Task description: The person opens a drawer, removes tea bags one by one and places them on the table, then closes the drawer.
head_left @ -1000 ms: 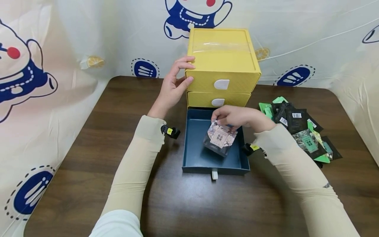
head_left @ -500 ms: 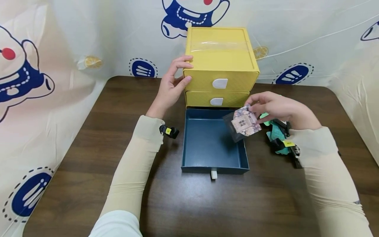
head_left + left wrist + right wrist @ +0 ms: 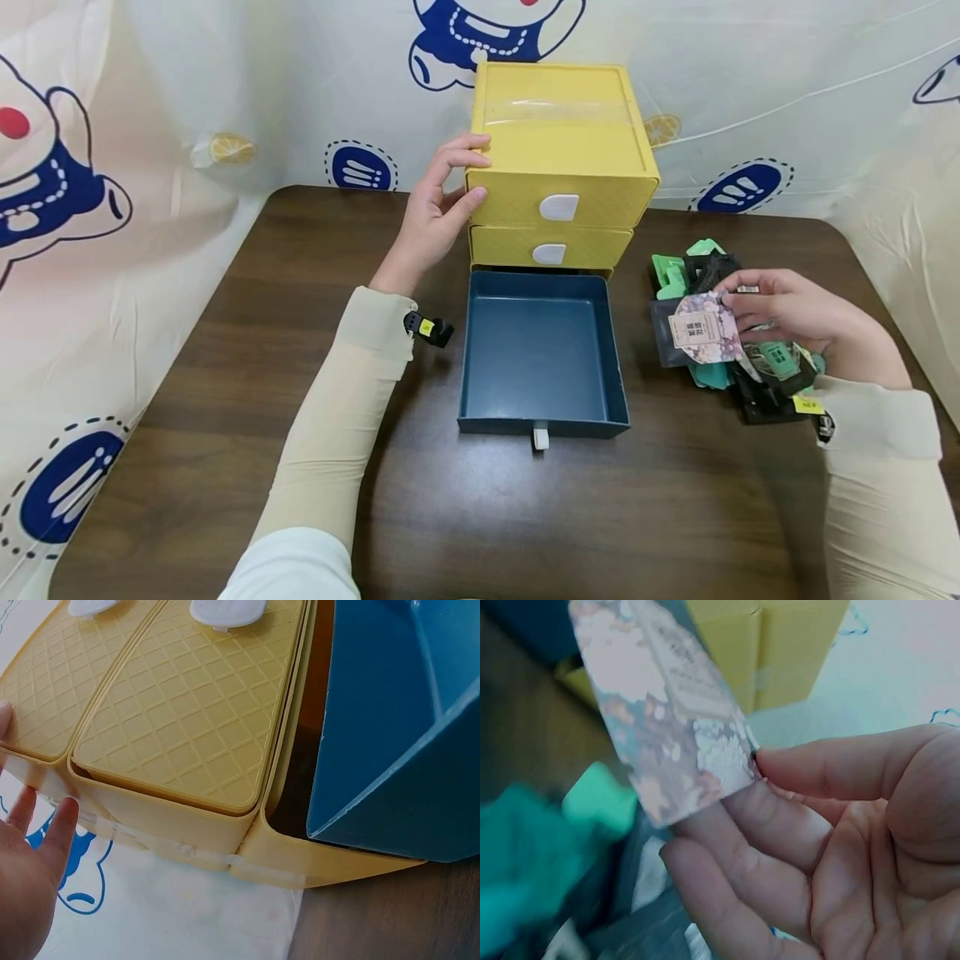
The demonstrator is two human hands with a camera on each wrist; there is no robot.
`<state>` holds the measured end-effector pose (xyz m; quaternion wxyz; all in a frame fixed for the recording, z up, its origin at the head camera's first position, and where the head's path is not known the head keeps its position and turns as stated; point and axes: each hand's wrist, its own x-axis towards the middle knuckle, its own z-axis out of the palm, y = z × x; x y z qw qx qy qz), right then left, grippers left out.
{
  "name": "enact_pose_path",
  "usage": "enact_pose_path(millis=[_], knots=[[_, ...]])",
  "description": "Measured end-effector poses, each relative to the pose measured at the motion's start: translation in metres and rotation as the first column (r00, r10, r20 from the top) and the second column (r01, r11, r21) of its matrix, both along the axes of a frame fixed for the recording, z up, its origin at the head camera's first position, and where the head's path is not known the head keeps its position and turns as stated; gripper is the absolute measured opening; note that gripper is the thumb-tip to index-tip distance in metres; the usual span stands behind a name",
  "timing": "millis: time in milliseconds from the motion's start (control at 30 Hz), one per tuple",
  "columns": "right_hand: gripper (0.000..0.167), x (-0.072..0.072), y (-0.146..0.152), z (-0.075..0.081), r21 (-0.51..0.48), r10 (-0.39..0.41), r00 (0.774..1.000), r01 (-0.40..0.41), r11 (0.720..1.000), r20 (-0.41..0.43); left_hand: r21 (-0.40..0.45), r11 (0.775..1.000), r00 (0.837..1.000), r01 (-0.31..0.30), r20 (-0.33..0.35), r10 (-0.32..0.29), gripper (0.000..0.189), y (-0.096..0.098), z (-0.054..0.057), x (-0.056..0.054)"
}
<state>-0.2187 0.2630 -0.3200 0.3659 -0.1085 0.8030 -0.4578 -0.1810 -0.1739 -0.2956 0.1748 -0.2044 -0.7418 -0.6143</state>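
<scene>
My right hand (image 3: 817, 321) pinches a small flat sachet with a pink floral label (image 3: 701, 329) between thumb and fingers, over the pile of packets at the right. Close up in the right wrist view, the label (image 3: 660, 712) stands tilted. My left hand (image 3: 433, 218) rests against the left side of a yellow drawer box (image 3: 562, 146), fingers near its top edge and thumb at the front corner. Its fingers look extended in the left wrist view, beside the yellow drawer fronts (image 3: 180, 705). Below them, the blue bottom drawer (image 3: 538, 354) is pulled out, with nothing in it.
Loose green and black packets (image 3: 780, 358) lie heaped on the brown wooden table (image 3: 555, 517), right of the drawer. A white tab (image 3: 540, 437) sticks out from the drawer's front. Behind the box hangs a patterned white sheet (image 3: 787, 75).
My right hand has lifted the floral sachet out of the blue drawer and carried it right, to the packet pile. My left hand has stayed against the yellow box.
</scene>
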Motion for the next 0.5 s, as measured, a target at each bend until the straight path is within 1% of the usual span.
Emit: enact_pose_path(millis=[67, 167, 333, 433, 500], knots=[[0.018, 0.003, 0.003, -0.008, 0.042, -0.030, 1.000, 0.030, 0.999, 0.004, -0.001, 1.000, 1.000, -0.004, 0.001, 0.004, 0.023, 0.000, 0.001, 0.001], [0.013, 0.006, 0.004, -0.017, 0.114, -0.059, 0.998, 0.060, 0.992, -0.018, 0.001, 1.000, 1.000, -0.001, -0.001, 0.001, 0.023, 0.000, 0.002, 0.002], [0.031, 0.012, 0.002, -0.026, 0.213, -0.077, 0.992, 0.098, 0.972, -0.103, -0.002, 1.000, 1.000, 0.003, -0.001, -0.003, 0.023, 0.001, 0.002, 0.001], [0.032, 0.015, 0.000, -0.028, 0.240, -0.082, 0.984, 0.119, 0.964, -0.156, -0.004, 1.000, 1.000, -0.003, 0.004, 0.003, 0.023, 0.001, 0.003, 0.002], [0.029, 0.017, -0.001, -0.029, 0.249, -0.084, 0.978, 0.131, 0.960, -0.190, -0.005, 1.000, 1.000, -0.007, 0.007, 0.007, 0.024, 0.001, 0.003, 0.002]])
